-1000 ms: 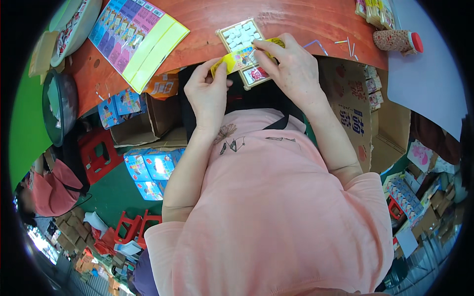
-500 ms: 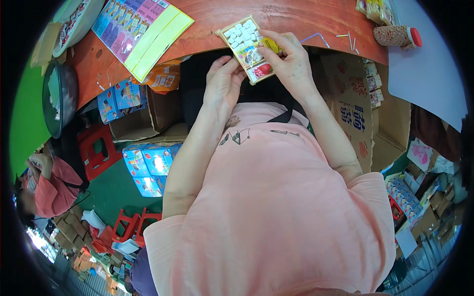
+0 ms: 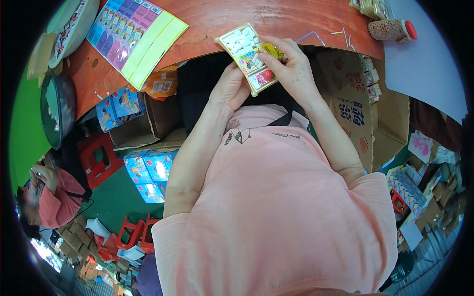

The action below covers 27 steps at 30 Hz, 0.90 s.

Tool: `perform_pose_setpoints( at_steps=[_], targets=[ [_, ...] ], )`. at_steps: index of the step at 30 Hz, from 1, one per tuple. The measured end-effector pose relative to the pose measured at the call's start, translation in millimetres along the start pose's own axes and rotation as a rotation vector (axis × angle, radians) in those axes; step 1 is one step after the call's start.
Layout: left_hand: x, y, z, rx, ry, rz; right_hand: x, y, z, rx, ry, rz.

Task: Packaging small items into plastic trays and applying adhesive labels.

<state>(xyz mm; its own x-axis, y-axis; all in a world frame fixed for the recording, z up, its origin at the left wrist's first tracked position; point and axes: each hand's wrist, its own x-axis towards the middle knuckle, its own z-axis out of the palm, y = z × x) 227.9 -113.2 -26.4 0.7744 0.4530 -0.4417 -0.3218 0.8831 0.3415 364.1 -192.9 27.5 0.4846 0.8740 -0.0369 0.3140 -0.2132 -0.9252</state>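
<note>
A small cream-coloured plastic tray (image 3: 255, 92) is tilted between my hands at the table's near edge. White pieces (image 3: 241, 40) fill its upper part. Across its middle lies a colourful printed label (image 3: 251, 60), and a red strawberry picture (image 3: 267, 75) shows at the lower end. My left hand (image 3: 230, 90) grips the left side, its fingertips mostly hidden behind the tray. My right hand (image 3: 292, 66) closes on the right side, thumb over the label, beside a bright yellow part (image 3: 271, 49) that its fingers partly cover.
On the reddish wooden table (image 3: 207, 22) lie a printed sheet (image 3: 143, 44), a bead-filled jar (image 3: 387, 30) and thin sticks (image 3: 347, 38). A white tub (image 3: 79, 32) stands left. Below are blue boxes (image 3: 148, 170), a cardboard box (image 3: 353, 111) and a red stool (image 3: 98, 158). Another person (image 3: 59, 192) sits left.
The tray sits slightly lower in view, still in both hands. My left hand's fingers have slipped further behind it, and my right thumb remains on the label.
</note>
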Motion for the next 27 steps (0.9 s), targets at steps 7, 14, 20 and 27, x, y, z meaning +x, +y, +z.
perform_pose_setpoints(
  at_steps=[7, 14, 20, 27],
  targets=[
    [-3, 11, 1, 0.874, 0.345, -0.195, -1, 9, 0, 0.027, -0.003, 0.033],
    [-29, 20, 0, 0.467, 0.31, 0.162, -2, 4, 0, 0.003, 0.012, 0.031],
    [-31, 24, 6, 0.329, 0.086, 0.093, -5, -1, -21, 0.223, -0.116, 0.107],
    [-58, 42, -6, 0.773, -0.035, 0.231, -12, -23, -62, 0.193, -0.489, 0.024]
  ],
)
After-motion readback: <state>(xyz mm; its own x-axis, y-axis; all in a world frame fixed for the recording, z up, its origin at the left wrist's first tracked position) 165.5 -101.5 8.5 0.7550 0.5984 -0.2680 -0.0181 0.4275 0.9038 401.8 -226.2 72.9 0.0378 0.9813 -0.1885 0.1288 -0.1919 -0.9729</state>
